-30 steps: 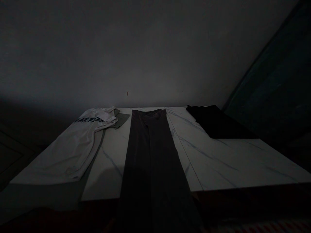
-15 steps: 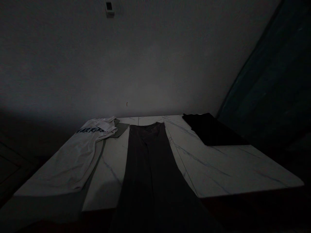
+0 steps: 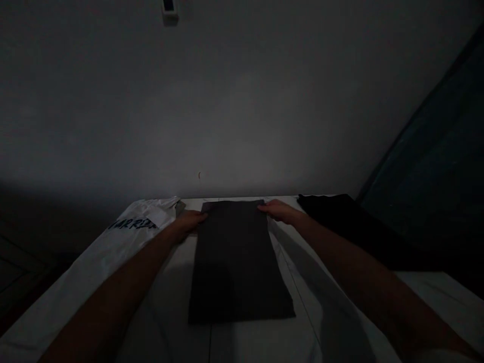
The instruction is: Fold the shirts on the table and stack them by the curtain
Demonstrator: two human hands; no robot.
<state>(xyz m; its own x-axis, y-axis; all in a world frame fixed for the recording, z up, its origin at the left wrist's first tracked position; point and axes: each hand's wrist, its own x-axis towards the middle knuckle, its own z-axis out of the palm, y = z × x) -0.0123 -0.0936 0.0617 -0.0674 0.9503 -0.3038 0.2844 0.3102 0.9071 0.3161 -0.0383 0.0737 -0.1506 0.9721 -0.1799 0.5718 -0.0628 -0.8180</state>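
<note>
Dark grey trousers point(image 3: 236, 259) lie folded in half on the white marbled table point(image 3: 249, 343), the fold toward me. My left hand point(image 3: 191, 221) rests at the far left corner of the trousers, fingers closed on the cloth edge. My right hand point(image 3: 278, 210) is at the far right corner, fingers curled over the edge there. Both forearms stretch out over the table.
A white shirt with dark lettering point(image 3: 113, 242) lies along the table's left side. A black folded garment point(image 3: 351, 222) sits at the back right. A plain wall point(image 3: 242, 101) stands behind, with a dark panel point(image 3: 434, 166) on the right. The room is dim.
Both arms have come into view. The trousers, which lay full length over the near table edge, are now folded in half with the leg ends brought to the far end.
</note>
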